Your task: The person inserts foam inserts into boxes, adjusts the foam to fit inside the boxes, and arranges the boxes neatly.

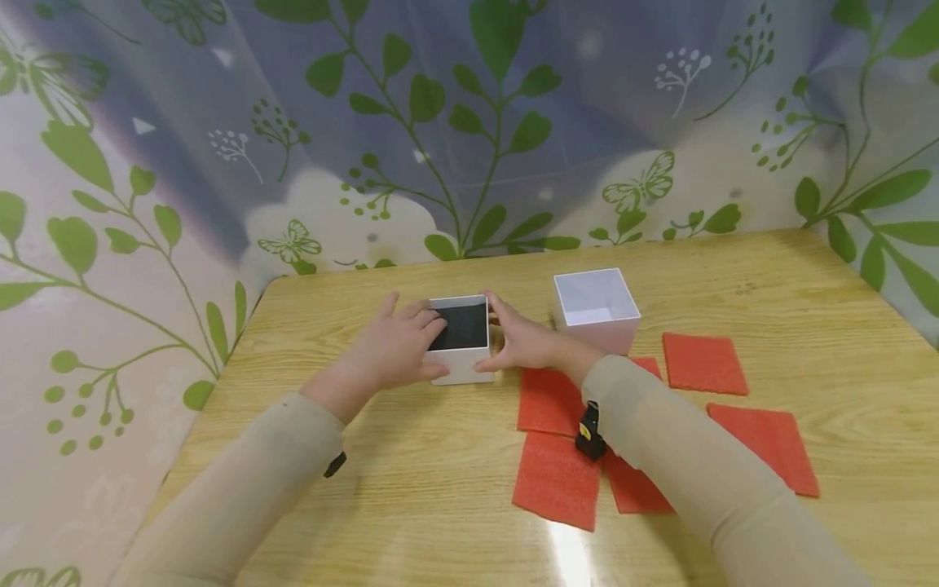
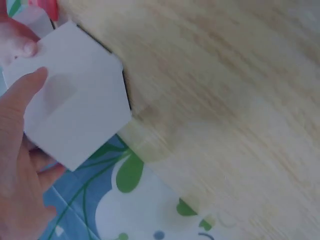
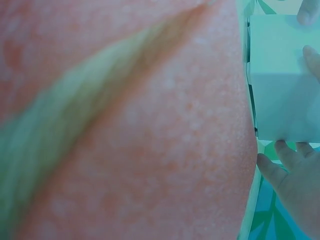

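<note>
A small white open-topped box point(image 1: 460, 365) stands on the table, with a flat black surface point(image 1: 466, 326) showing inside it. My left hand point(image 1: 392, 346) holds its left side, fingers over the rim and thumb at the front. At the opposite side, my right hand point(image 1: 521, 334) grips the box with its thumb near the front corner and its fingers at the side. Both thumbs lie near one white face of the box point(image 2: 85, 95) in the left wrist view. The right wrist view shows the box point(image 3: 285, 100) at its right edge, with spread fingers beside it.
A second white box point(image 1: 597, 334), open at the top, stands to the right with a pale interior. Several red felt-like squares point(image 1: 706, 364) lie around my right forearm, some partly hidden under it. A patterned curtain point(image 1: 469, 147) hangs behind the wooden table point(image 1: 381, 505).
</note>
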The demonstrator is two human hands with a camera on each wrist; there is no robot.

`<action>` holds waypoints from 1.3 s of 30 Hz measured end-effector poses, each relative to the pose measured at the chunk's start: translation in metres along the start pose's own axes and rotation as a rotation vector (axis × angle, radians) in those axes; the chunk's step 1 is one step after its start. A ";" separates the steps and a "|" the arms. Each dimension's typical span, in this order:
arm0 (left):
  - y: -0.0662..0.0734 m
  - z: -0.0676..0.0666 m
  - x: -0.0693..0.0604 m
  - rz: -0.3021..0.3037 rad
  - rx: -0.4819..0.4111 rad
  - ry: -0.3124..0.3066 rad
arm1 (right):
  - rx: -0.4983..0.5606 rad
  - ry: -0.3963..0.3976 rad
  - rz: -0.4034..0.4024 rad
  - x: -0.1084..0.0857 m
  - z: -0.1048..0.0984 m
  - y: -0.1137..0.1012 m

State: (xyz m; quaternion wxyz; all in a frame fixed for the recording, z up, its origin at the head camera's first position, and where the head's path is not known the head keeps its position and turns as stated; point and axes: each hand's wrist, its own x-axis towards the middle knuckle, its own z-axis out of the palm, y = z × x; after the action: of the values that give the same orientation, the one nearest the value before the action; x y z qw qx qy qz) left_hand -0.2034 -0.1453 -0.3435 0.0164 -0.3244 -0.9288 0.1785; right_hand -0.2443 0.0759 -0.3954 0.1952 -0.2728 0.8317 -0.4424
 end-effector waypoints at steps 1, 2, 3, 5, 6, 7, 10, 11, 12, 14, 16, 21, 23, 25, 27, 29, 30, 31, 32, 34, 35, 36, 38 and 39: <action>0.003 0.000 0.001 0.004 -0.014 -0.013 | -0.003 -0.001 0.001 0.000 0.000 0.000; 0.006 -0.001 0.002 0.009 -0.037 -0.024 | -0.004 0.000 -0.002 0.000 0.000 0.001; 0.009 -0.001 0.003 0.011 -0.070 -0.034 | -0.008 0.001 -0.004 0.000 -0.001 0.001; 0.015 -0.001 0.006 0.024 -0.129 -0.034 | -0.025 0.003 -0.003 -0.001 -0.002 0.001; 0.017 0.000 0.007 0.029 -0.156 -0.023 | -0.033 0.003 -0.005 -0.002 -0.002 0.001; 0.020 0.000 0.009 0.036 -0.182 -0.003 | -0.040 0.001 -0.003 -0.002 -0.003 0.001; 0.026 0.000 0.014 0.040 -0.230 0.068 | -0.071 -0.007 -0.003 -0.004 -0.004 0.000; 0.028 -0.001 0.016 0.031 -0.244 0.086 | -0.083 -0.011 -0.005 -0.005 -0.004 -0.002; 0.029 -0.002 0.017 0.018 -0.253 0.098 | -0.096 -0.019 -0.003 -0.006 -0.004 -0.003; 0.032 -0.006 0.019 -0.006 -0.266 0.102 | -0.128 -0.035 -0.001 -0.008 -0.005 -0.008; 0.035 -0.009 0.021 -0.020 -0.286 0.095 | -0.181 -0.049 -0.002 -0.012 -0.008 -0.014; 0.039 -0.015 0.026 -0.046 -0.310 0.168 | -0.291 -0.063 0.017 -0.031 -0.027 -0.032; 0.040 -0.016 0.027 -0.067 -0.312 0.215 | -0.318 -0.051 0.014 -0.039 -0.038 -0.037; 0.041 -0.017 0.028 -0.084 -0.320 0.247 | -0.351 -0.021 -0.004 -0.047 -0.049 -0.039; 0.042 -0.018 0.029 -0.088 -0.325 0.263 | -0.376 0.021 -0.016 -0.056 -0.060 -0.038; 0.043 -0.018 0.029 -0.090 -0.335 0.273 | -0.392 0.083 -0.027 -0.063 -0.072 -0.035; 0.043 -0.018 0.029 -0.089 -0.340 0.279 | -0.392 0.114 -0.020 -0.068 -0.078 -0.033; 0.043 -0.018 0.029 -0.089 -0.347 0.283 | -0.391 0.148 -0.012 -0.071 -0.085 -0.030; 0.043 -0.018 0.029 -0.089 -0.353 0.287 | -0.386 0.187 0.002 -0.075 -0.091 -0.026; 0.043 -0.018 0.030 -0.088 -0.361 0.287 | -0.375 0.264 0.044 -0.083 -0.102 -0.018; 0.043 -0.019 0.030 -0.089 -0.364 0.285 | -0.371 0.304 0.071 -0.087 -0.107 -0.014; 0.043 -0.020 0.031 -0.089 -0.366 0.281 | -0.361 0.339 0.096 -0.090 -0.111 -0.009; 0.043 -0.021 0.033 -0.091 -0.366 0.268 | -0.328 0.403 0.135 -0.096 -0.117 0.001; 0.043 -0.022 0.034 -0.091 -0.368 0.258 | -0.309 0.424 0.154 -0.098 -0.118 0.007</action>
State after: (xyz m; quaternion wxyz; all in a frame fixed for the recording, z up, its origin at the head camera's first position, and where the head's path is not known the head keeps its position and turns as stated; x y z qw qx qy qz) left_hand -0.2015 -0.0861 -0.3408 0.0835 -0.2997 -0.9496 -0.0377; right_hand -0.2370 0.2150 -0.3296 0.0060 -0.1366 0.9300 -0.3412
